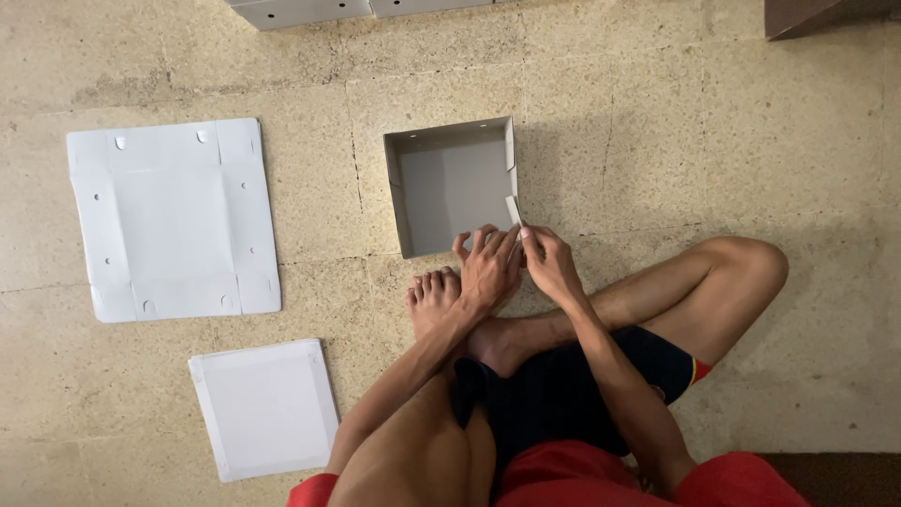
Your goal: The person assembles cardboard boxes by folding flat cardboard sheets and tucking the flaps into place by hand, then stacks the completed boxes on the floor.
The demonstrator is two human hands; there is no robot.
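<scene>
I am looking down at a person sitting cross-legged on a speckled stone floor [657,122], working at a half-folded cardboard box [450,188] that is lying just beyond the bare feet, near the middle of the view. Three of its walls are standing up; the near right corner is where both hands are meeting.

The left hand [488,268] is resting with its fingers curled against the near edge of the box, steadying that side. The right hand [549,263] is pinching a small corner flap [513,208] between thumb and fingertips, holding it upright beside the right wall.

I am judging the box to be light and fairly stiff: thin white board with pre-creased fold lines, so it is bending readily along the creases and resisting elsewhere. It looks dry and matte, not slippery, but a thin wall like this would crumple or tear if squeezed in the middle of a panel. The sensible places to hold it are the creased corners and the flap edges, where the board is doubled and the fold is guiding the motion.

To the far left a flat, unfolded box blank [174,221] is lying with its creases and tab holes showing. Nearer, on the left, a shallow finished tray or lid [265,408] is lying by the left knee. More grey boxes [310,11] are sitting at the far edge.
</scene>
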